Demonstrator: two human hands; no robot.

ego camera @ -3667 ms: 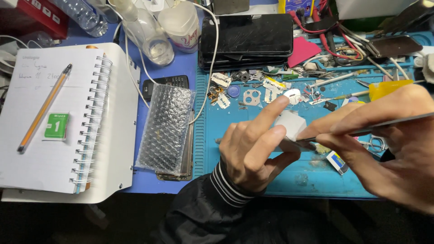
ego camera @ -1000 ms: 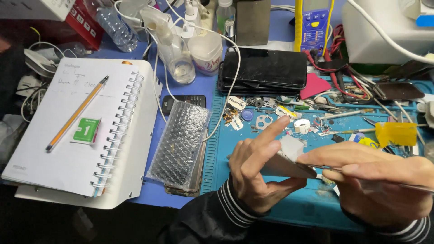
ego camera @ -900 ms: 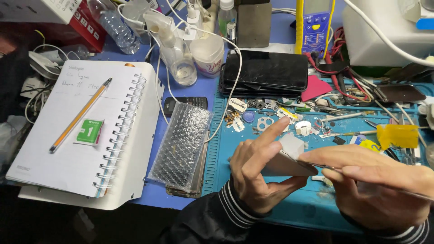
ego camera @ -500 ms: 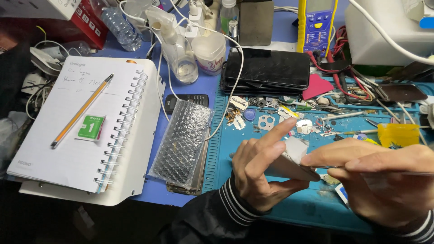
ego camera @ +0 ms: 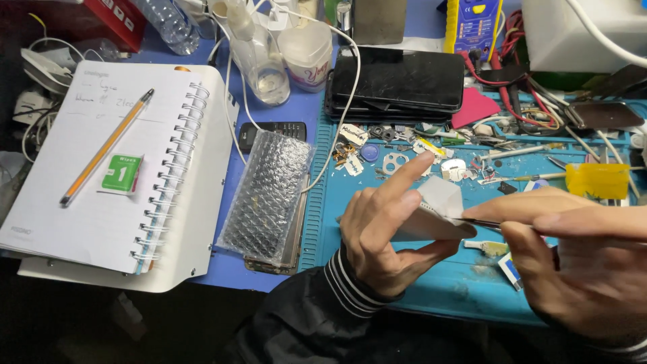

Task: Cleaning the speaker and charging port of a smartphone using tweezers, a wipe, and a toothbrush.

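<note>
- A blue table [ego camera: 283,131] holds everything, and a teal mat [ego camera: 431,296] covers its right part.
- A white spiral notebook [ego camera: 101,189] lies open on the left, with an orange pencil [ego camera: 108,147] slanted across the page.
- A small square packet [ego camera: 121,172], green and white, lies on the page just beside the pencil.
- A white box [ego camera: 586,34] stands at the top right corner.
- A stack of black phones [ego camera: 397,84] lies flat at the top of the mat.
- A bubble wrap bag [ego camera: 266,195] lies between the notebook and the mat. A flat dark thing is inside it, and a dark slab peeks out under it.
- The left hand [ego camera: 387,232] is clamped on a thin white part [ego camera: 431,226], held up on its edge above the mat. The thumb is under it, the pointer finger sticks up straight.
- The right hand [ego camera: 586,263] is closed, pinching a thin tool [ego camera: 488,222] whose tip touches the white part.
- A clear bottle [ego camera: 259,57] stands at the top. Some clear liquid sits at its bottom.
- A white cup [ego camera: 306,57] with a pink label stands just beside the bottle. I cannot tell what is in it.
- A plastic bottle [ego camera: 165,23] lies tilted at the top left, near a red box [ego camera: 118,17].
- A yellow and blue meter [ego camera: 472,27] stands at the top.
- A pink card [ego camera: 475,108] and a yellow tag [ego camera: 596,180] lie on the mat.
- Many small metal bits [ego camera: 391,155] are spread on the mat below the phones.
</note>
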